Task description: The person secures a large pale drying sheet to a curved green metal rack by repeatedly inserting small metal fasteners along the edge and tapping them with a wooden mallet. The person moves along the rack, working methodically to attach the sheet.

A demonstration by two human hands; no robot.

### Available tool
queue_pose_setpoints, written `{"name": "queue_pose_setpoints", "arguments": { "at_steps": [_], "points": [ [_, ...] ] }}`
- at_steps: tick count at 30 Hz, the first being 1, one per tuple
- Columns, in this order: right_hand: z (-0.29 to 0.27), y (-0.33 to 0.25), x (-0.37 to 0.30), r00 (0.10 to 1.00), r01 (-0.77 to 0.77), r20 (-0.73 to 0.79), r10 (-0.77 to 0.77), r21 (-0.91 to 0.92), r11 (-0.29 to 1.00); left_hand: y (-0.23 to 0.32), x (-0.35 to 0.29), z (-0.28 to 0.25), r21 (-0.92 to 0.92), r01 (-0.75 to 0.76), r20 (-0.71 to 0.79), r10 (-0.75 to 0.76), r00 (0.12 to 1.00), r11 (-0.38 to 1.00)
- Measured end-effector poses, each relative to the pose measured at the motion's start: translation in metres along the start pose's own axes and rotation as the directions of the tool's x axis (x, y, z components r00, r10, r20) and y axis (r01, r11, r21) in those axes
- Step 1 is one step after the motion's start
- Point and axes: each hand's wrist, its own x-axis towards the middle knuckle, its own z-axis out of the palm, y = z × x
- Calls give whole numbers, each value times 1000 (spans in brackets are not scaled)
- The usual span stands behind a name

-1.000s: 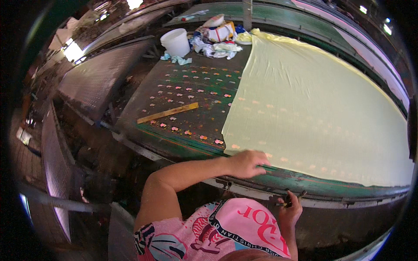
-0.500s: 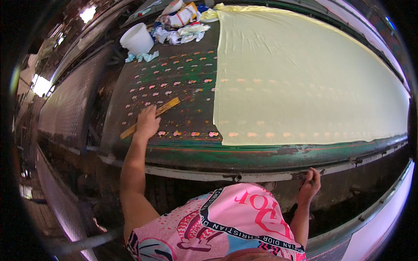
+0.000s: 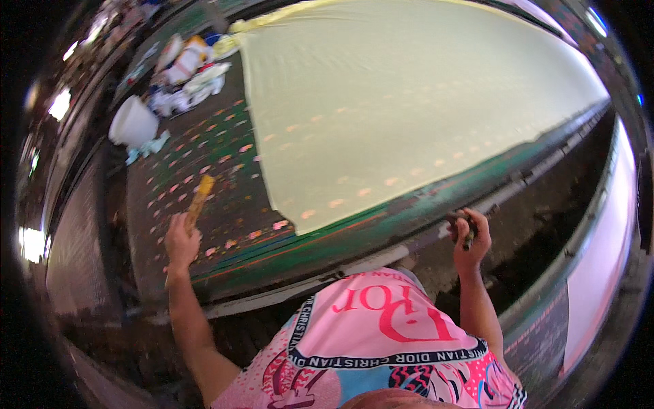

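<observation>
My left hand is closed around a flat yellow wooden strip, whose far end points away over the dark printing table. Around it, the bare tabletop carries rows of small pink and orange printed marks. A large pale yellow cloth lies on the table to the right, with marks faintly showing through. Beyond the table's front edge, my right hand has its fingers curled round a small dark object. Its kind is not clear. That hand is by the pale rail and off the cloth.
At the far left of the table stands a white bucket, with a light blue rag at its foot. Behind it is a heap of crumpled cloths. A pale rail runs along the near edge. Another table is at the right.
The view has turned, so the table slants and the bucket appears farther left. The wooden strip now points more away from me. My right hand appears higher, and the dark object shows more plainly.
</observation>
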Motion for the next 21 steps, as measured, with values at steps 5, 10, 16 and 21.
{"name": "queue_pose_setpoints", "arguments": {
  "at_steps": [5, 10, 16, 21],
  "points": [
    [-29, 3, 20, 951, -282, -126, 282, 17, 959, 74, 29, 1, -6, -231, -54, 230, 972, 973],
    [-48, 20, 25, 943, -271, -140, 302, 202, 941, 210, 47, 0, -181, -362, -7, 367, 930, 915],
    [-95, 46, 41, 983, -130, -143, 115, -100, 986, 390, 34, 13, -277, -498, 120, 544, 831, 822],
    [-130, 72, 64, 991, 27, -119, -57, -243, 970, 518, -4, 44, -409, -569, 125, 662, 739, 713]
  ]
}}
